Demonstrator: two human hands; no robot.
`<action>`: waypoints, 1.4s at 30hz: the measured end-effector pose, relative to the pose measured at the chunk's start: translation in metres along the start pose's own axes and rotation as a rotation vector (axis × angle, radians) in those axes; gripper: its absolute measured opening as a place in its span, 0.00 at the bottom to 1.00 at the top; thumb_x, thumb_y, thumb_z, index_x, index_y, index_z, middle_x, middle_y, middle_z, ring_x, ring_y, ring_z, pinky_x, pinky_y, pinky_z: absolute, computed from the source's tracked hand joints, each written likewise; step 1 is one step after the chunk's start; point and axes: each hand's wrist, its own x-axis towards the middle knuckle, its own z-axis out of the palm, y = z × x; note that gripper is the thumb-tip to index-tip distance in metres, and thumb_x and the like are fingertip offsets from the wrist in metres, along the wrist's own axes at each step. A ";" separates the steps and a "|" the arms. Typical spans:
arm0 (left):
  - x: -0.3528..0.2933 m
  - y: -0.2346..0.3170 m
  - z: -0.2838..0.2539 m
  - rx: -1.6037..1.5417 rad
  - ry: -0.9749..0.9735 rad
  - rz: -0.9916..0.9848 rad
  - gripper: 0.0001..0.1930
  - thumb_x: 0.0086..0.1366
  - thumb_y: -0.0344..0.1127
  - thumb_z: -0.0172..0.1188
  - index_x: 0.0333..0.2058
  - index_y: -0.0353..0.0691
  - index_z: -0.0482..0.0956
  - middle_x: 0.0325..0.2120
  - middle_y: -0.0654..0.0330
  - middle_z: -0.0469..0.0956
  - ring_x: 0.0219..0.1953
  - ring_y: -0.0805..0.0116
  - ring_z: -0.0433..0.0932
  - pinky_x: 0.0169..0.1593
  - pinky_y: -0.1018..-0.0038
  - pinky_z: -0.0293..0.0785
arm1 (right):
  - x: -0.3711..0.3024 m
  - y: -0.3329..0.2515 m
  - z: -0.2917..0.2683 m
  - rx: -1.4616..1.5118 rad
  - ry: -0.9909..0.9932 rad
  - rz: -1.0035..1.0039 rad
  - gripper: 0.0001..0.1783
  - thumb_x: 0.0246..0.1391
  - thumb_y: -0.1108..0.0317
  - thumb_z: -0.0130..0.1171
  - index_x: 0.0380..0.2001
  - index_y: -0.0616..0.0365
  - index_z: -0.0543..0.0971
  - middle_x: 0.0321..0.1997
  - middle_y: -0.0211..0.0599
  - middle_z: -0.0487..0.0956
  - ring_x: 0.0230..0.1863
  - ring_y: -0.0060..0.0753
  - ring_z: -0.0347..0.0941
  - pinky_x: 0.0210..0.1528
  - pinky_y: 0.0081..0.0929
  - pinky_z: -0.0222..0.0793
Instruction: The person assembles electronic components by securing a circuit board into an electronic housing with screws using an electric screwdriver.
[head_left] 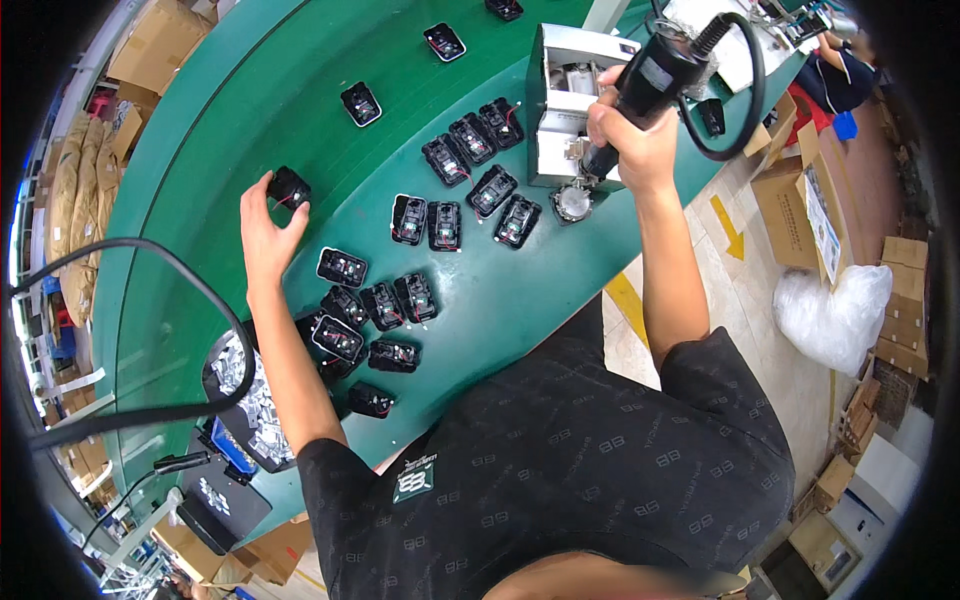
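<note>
My left hand [267, 238] is over the green conveyor belt, its thumb and fingers closed on a small black plastic housing [290, 187] with a red wire. Raised at the right, my right hand [640, 145] wraps round a black electric screwdriver [655, 78], its cable looping off the top. The screwdriver's lower end points down in front of a metal screw feeder [552, 150] and above a round metal part [573, 203]; whether it touches is unclear. Several open black housings [445, 225] with circuit boards and red wires lie between my hands, some stacked [338, 338] nearer my left arm.
Further housings [361, 104] ride on the curved belt [200, 200]. At lower left are a bin of small silvery parts [265, 420] and a blue tray [232, 447]. A black cable [190, 265] arcs across the left side. Another person [843, 75] sits at far right near cartons [790, 215].
</note>
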 end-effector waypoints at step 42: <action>-0.141 0.187 -0.003 -0.801 0.018 0.344 0.42 0.35 0.28 0.72 0.53 0.31 0.65 0.49 0.48 0.73 0.50 0.54 0.74 0.51 0.67 0.72 | -0.119 -0.086 0.102 0.402 -0.451 -0.175 0.19 0.50 0.69 0.57 0.43 0.42 0.62 0.18 0.20 0.66 0.15 0.20 0.65 0.20 0.22 0.65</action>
